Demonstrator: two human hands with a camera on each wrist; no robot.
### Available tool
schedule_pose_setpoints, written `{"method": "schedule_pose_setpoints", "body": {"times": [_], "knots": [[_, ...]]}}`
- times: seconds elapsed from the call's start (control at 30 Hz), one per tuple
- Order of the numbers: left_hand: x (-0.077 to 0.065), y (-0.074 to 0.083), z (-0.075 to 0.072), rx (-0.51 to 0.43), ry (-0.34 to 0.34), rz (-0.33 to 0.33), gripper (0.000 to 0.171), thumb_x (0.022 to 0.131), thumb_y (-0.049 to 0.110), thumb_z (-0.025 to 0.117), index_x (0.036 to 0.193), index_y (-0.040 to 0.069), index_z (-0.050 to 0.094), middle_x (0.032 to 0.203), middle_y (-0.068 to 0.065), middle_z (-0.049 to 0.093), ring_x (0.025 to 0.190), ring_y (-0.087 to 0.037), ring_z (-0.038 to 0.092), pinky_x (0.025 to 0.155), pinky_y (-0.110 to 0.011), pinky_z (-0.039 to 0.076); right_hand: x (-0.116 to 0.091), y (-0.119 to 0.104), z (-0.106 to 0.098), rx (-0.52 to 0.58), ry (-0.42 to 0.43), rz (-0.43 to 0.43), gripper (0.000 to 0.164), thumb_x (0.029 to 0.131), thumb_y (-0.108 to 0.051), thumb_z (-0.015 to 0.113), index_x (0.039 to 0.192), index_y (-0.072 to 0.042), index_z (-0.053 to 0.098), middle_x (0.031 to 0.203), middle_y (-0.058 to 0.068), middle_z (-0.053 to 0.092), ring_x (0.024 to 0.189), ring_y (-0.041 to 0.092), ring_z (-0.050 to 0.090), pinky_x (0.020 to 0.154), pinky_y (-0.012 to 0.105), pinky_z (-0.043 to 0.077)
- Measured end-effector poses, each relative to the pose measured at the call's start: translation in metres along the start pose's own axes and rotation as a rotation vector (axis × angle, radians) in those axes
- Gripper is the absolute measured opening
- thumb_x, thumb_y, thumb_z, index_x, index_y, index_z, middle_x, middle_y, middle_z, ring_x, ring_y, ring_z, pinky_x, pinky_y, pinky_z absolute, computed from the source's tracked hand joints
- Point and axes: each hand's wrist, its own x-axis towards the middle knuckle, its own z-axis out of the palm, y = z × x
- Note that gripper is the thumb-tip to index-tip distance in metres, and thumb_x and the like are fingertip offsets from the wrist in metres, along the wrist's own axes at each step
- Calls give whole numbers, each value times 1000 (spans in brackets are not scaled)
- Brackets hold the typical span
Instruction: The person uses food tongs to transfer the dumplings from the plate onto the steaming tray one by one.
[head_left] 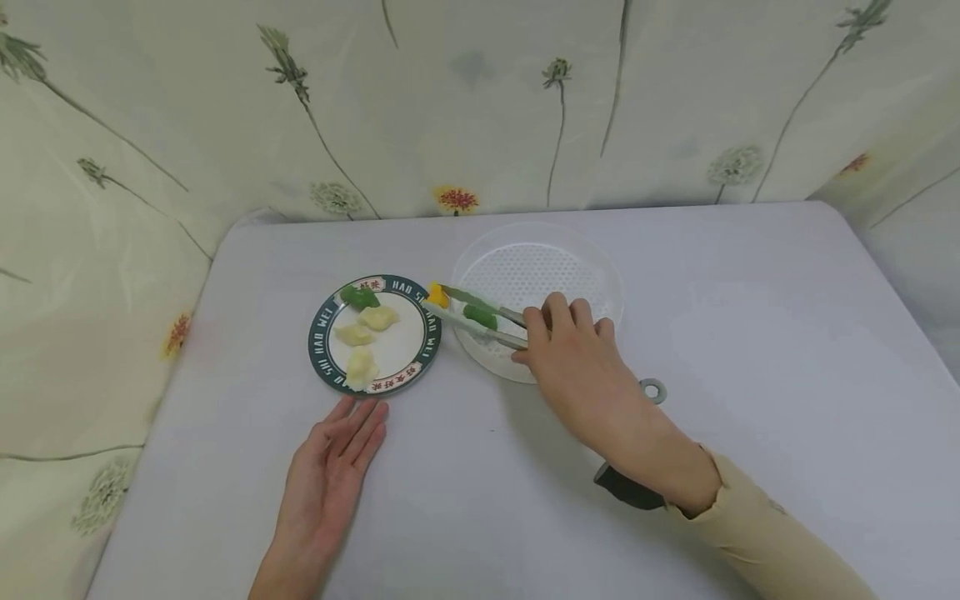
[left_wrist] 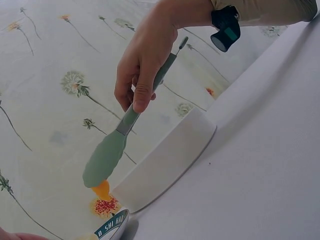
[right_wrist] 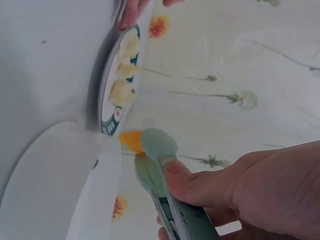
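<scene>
The person's right hand [head_left: 577, 350] is curled round a pair of green tongs [head_left: 480, 317], thumb and fingers squeezing the two arms together, so that grip is closed firmly on the tool. The tongs reach out over the near-left rim of a white perforated steamer tray [head_left: 592, 275] that sits toward the middle of the bench [head_left: 750, 350], a little nearer the back edge. Pinched between the tong tips is a small yellow-orange piece of food [head_left: 437, 294], held in the air right at the gap between the tray and the plate [head_left: 321, 350]; from the right wrist view it hangs just above the plate's rim, not touching it as far as I can make out.

The plate, white with a dark green lettered border, stands just left of the tray, toward the left side of the bench. On it lie three pale dumplings [head_left: 362, 335] and one green piece [head_left: 359, 295] at the far side.

The left hand [head_left: 330, 471] lies flat on the bench near the front edge, palm down, fingers straight and together, holding nothing; its fingertips come just short of the plate's near rim.

Behind the bench hangs a cream floral curtain [head_left: 480, 100]. A dark wrist strap [head_left: 626, 487] shows under the right forearm.
</scene>
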Motion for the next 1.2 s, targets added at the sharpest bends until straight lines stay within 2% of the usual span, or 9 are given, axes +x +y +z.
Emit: {"method": "schedule_pose_setpoints", "body": {"times": [0.37, 0.57, 0.83, 1.2], "knots": [[-1, 0, -3, -11, -3, 1, 66, 113, 17, 38, 174, 11, 10, 173, -13, 32, 158, -22, 43, 133, -30, 39, -4, 24, -8, 11, 46, 50, 39, 103, -23, 74, 120, 9, 58, 105, 23, 55, 84, 36, 48, 59, 34, 32], [-1, 0, -3, -9, 2, -3, 67, 113, 18, 38, 174, 12, 10, 174, -13, 31, 159, -22, 42, 134, -30, 38, -5, 32, 2, -6, 39, 56, 37, 101, -21, 75, 112, 10, 59, 97, 22, 53, 77, 33, 43, 58, 32, 27], [-2, 1, 1, 12, 2, -3, 66, 114, 19, 37, 174, 13, 9, 176, -13, 30, 160, -22, 41, 135, -31, 37, -4, 35, 15, -66, 76, 46, 38, 101, -24, 75, 101, 10, 59, 87, 20, 50, 71, 28, 37, 56, 30, 23], [-1, 0, 0, 22, 4, -1, 65, 114, 19, 36, 174, 12, 10, 176, -13, 32, 160, -22, 42, 135, -31, 37, -6, 35, 8, -38, 12, 60, 43, 102, -25, 75, 111, 13, 59, 90, 21, 53, 72, 29, 41, 56, 32, 28]]}}
